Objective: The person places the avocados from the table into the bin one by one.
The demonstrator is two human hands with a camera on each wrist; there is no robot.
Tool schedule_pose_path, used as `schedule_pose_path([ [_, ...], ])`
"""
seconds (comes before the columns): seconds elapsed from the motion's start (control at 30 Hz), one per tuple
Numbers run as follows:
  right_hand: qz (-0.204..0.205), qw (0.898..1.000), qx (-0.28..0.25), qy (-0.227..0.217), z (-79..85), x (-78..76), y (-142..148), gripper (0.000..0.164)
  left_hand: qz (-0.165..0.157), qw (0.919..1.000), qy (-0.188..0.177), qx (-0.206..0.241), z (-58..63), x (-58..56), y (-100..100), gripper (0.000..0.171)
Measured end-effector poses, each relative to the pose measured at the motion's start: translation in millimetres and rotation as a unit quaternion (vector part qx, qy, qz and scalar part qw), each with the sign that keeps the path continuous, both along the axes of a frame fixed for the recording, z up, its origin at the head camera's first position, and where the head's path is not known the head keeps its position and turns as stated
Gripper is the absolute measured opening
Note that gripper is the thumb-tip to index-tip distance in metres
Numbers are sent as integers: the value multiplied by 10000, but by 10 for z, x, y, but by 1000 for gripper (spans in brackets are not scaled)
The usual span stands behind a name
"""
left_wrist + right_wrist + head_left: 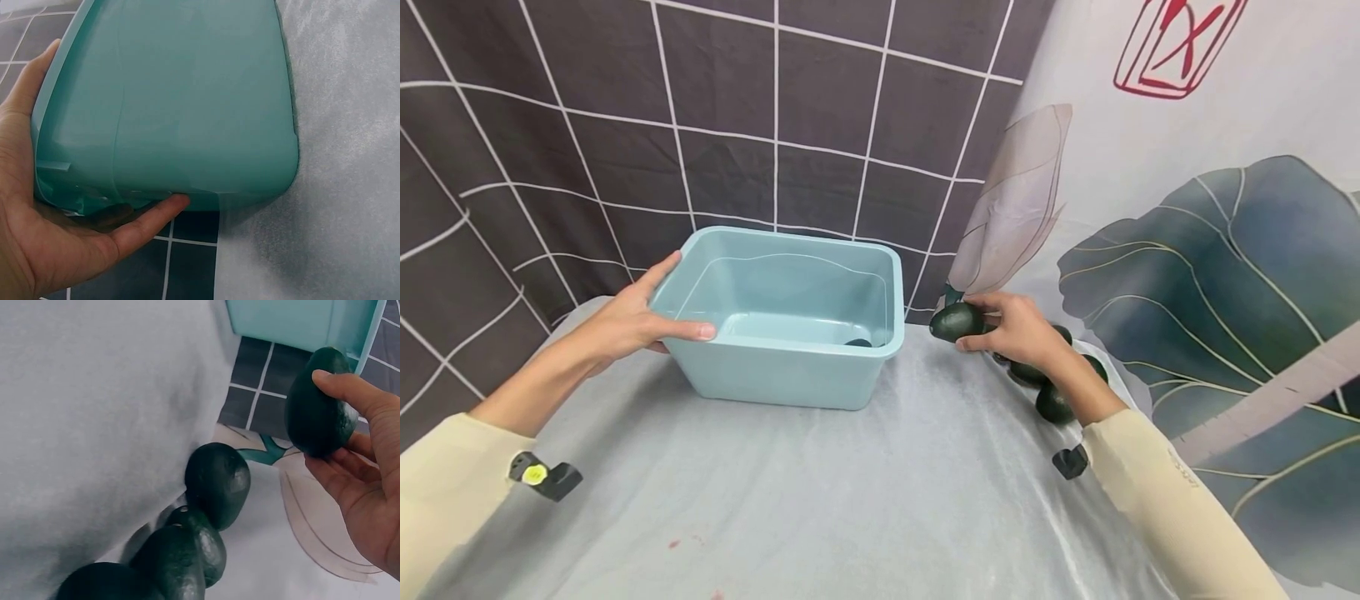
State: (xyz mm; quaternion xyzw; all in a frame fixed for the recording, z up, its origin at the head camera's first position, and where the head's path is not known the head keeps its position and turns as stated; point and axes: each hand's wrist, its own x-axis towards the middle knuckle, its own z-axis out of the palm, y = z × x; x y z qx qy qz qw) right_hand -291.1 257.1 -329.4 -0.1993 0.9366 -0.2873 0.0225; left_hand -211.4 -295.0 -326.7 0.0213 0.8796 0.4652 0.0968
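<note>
A light blue plastic tub [782, 379] stands on the cloth left of centre, and my left hand [632, 321] grips its left end, the thumb lying over the front rim. In the left wrist view the fingers [147, 224] reach around the tub's end. Inside the tub, a dark rounded thing [858, 342] shows partly above the front rim. To the right of the tub, my right hand [1024, 332] holds a dark green avocado [957, 322] between thumb and fingers. In the right wrist view this avocado [317, 409] is off the surface.
Several more avocados [1054, 404] lie under and beside my right forearm; the right wrist view shows them in a row [219, 481]. A dark tiled-pattern curtain [722, 108] hangs close behind the tub. A pale cloth [820, 500] covers the table, and a leaf-print cloth [1187, 292] hangs at right.
</note>
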Motion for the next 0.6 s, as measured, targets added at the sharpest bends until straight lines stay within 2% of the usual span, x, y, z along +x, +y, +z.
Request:
schedule_pose_path([
  [0.6, -144, 9988, -455, 81, 86, -60, -81, 74, 30, 10000, 8, -82, -8, 9, 1, 135],
])
